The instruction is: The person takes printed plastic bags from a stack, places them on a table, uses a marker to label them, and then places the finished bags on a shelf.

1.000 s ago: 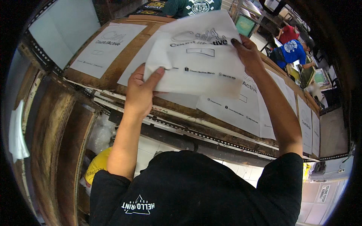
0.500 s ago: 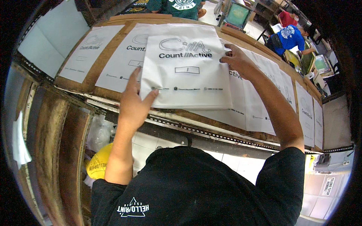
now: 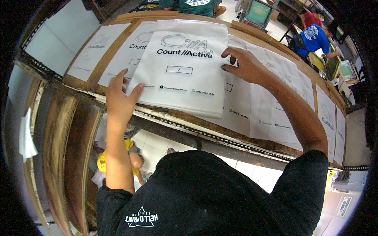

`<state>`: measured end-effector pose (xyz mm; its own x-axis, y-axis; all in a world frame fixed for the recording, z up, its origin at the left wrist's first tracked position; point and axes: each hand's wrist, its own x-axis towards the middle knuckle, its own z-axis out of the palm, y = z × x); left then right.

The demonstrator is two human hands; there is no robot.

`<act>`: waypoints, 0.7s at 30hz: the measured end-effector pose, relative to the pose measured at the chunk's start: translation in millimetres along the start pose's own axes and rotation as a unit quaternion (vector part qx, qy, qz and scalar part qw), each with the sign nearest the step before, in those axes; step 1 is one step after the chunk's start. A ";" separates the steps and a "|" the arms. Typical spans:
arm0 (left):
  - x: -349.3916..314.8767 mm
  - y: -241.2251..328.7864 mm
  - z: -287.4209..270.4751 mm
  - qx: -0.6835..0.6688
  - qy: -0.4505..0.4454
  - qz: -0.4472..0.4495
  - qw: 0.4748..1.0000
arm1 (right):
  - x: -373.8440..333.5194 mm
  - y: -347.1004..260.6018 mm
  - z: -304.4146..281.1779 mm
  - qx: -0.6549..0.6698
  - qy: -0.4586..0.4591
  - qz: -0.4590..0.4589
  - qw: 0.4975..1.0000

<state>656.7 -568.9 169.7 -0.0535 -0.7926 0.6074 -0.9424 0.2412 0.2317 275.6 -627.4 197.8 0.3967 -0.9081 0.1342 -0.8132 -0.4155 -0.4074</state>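
a stack of white printed sheets (image 3: 183,82) lies on a long brown board (image 3: 117,49), in the space between the two hands, a little askew, its black print facing up. the left hand (image 3: 119,96) is at the stack's near left edge, thumb and forefinger spread wide; the thumb tip reaches over that edge while the fingertips sit just left of the stack. whether the thumb presses on it, i cannot tell. the right hand (image 3: 246,65) is at the stack's right edge, toward its far corner, fingers curled and the gap between thumb and forefinger narrow; both tips come up to that edge, with no sheet seen pinched, and i cannot tell if they touch.

just left of the stack, partly under its edge, is a printed sheet (image 3: 125,57); to its right, more sheets (image 3: 267,92) overlap below the right forearm. beyond the stack sits a person in green (image 3: 197,8).
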 end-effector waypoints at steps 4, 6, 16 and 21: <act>-4.3 29.2 -2.0 -0.095 0.057 0.061 0.992 | -9.8 -16.3 -9.4 0.053 0.008 -0.137 0.989; -7.4 66.6 -2.7 -0.283 -0.065 0.047 0.956 | -12.3 -17.4 1.3 0.070 -0.026 -0.218 0.973; -1.0 88.8 34.3 -0.267 -0.211 0.123 0.932 | 0.3 -10.1 46.6 0.075 -0.099 -0.320 0.939; 3.5 99.7 36.3 -0.305 -0.228 0.102 0.919 | 1.9 -4.0 29.7 0.062 -0.141 -0.366 0.918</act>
<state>550.6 -567.9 167.3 -0.4725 -0.8146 0.3364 -0.5450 0.5700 0.6149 292.2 -625.9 172.8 0.9258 -0.3316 0.1814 -0.2375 -0.8837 -0.4034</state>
